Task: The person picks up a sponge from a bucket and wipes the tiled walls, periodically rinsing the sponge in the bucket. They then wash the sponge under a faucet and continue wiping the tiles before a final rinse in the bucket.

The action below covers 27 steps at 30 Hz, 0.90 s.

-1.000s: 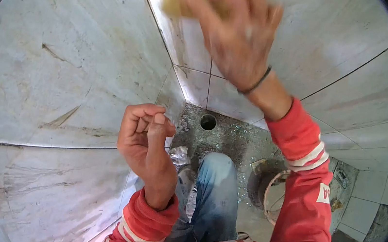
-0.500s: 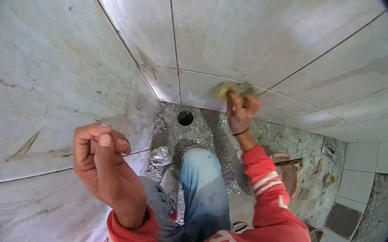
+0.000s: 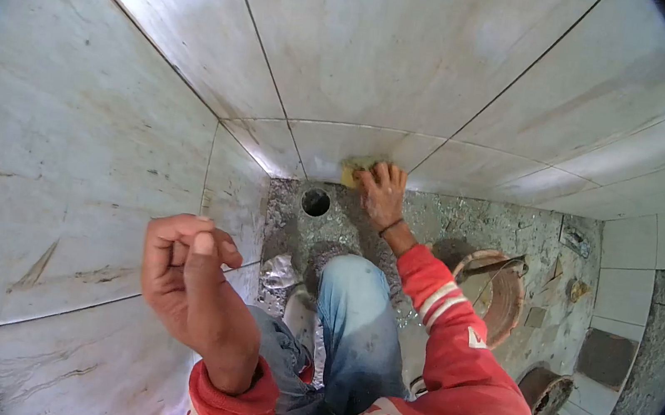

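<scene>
My right hand (image 3: 384,196) presses a yellowish sponge (image 3: 351,171) against the bottom row of wall tiles (image 3: 472,165), just above the rough floor. Its fingers are bent over the sponge's right side. Raised at the left in front of the side wall (image 3: 73,199), my left hand (image 3: 201,283) has its fingers curled and the thumb against them; whether something small is pinched there cannot be made out. A round hole (image 3: 316,201) lies in the floor, left of my right hand.
A round basin (image 3: 517,303) stands on the floor at the right, with a smaller container (image 3: 545,392) below it. A trowel-like tool (image 3: 575,239) lies near the far right corner. Crumpled silvery material (image 3: 279,272) is beside my foot.
My right hand and the sponge have moved left and down along the wall tiles. My left hand sits slightly further right and keeps its curled pose. The view has shifted a little.
</scene>
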Tool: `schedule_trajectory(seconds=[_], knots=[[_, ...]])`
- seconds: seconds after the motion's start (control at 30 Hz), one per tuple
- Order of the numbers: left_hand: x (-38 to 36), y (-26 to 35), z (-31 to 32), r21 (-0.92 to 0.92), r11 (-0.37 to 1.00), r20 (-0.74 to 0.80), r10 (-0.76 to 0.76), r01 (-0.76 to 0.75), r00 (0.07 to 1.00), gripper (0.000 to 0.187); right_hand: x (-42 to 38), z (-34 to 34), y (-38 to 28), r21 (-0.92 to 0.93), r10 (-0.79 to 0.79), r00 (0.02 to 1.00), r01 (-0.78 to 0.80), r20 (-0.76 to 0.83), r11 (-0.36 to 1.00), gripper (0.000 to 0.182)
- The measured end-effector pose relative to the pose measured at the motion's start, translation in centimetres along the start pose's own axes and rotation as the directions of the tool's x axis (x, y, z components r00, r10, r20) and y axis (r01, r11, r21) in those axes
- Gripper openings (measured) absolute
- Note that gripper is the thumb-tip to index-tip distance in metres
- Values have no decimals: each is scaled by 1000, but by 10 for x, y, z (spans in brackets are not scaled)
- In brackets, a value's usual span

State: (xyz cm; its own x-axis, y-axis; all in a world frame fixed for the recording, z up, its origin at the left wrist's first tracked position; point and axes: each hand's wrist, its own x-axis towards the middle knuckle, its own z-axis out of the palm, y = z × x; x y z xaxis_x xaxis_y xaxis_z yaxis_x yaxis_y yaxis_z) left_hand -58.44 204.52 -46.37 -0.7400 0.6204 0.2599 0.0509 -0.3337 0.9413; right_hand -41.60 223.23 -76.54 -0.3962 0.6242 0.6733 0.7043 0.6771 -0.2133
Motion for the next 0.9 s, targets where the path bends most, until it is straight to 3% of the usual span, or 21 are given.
schedule_trajectory(seconds=[0.03, 0.1, 0.2, 0.3, 0.4, 0.43, 0.5, 0.57, 0.6, 0.67, 0.7, 0.8, 0.87, 0.9], knots=[[2, 1, -1, -7, 1000, -4, 11, -11, 1000, 10, -3, 3, 1, 7, 59, 993, -60, 98, 998, 32], [1, 0, -5, 51, 998, 25, 19, -20, 1000, 15, 31, -24, -16, 70, 82, 992, -75, -101, 995, 36], [1, 0, -7, -2, 1000, 38, 15, -15, 999, 16, 130, -98, -40, 155, 106, 903, -45, -417, 987, 37], [1, 2, -6, -38, 999, 70, -25, 27, 997, 17, 140, -79, -58, 134, 139, 847, -81, -514, 988, 38], [-4, 10, 2, -54, 998, -2, -42, 42, 999, 13, 71, 1, -53, 84, -67, 954, 95, -292, 992, 44], [-5, 12, -2, -43, 999, -6, -28, 27, 1000, 13, 49, 35, -57, 127, -70, 974, 98, -214, 987, 37], [-11, 19, -12, -88, 996, 137, -2, 15, 991, 16, 23, 94, -73, 180, -65, 988, 90, -141, 979, 31], [-18, 24, -5, -89, 996, 138, -14, 26, 990, 13, 14, 137, -91, 182, -321, 946, 310, 33, 933, 26], [-22, 25, -4, -93, 995, 161, -16, 32, 987, 13, 4, 150, -89, 177, -313, 949, 302, 34, 937, 26], [-27, 26, -8, -108, 993, 229, -25, 51, 973, 12, -1, 163, -85, -19, -537, 823, 549, 185, 836, 29], [-25, 25, -13, -111, 992, 246, -25, 54, 969, 12, -4, 165, -74, -31, -525, 831, 539, 185, 842, 29], [-16, 26, -26, -71, 996, 161, -40, 52, 986, 12, -44, 140, -13, 106, -553, 718, 567, 422, 817, 31], [-7, 22, -35, -100, 992, 125, -60, 73, 990, 13, -60, 110, 32, 33, -499, 736, 546, 457, 837, 31], [-2, 16, -36, -112, 990, 91, -77, 87, 993, 14, -69, 81, 46, -13, -344, 810, 398, 474, 917, 30]])
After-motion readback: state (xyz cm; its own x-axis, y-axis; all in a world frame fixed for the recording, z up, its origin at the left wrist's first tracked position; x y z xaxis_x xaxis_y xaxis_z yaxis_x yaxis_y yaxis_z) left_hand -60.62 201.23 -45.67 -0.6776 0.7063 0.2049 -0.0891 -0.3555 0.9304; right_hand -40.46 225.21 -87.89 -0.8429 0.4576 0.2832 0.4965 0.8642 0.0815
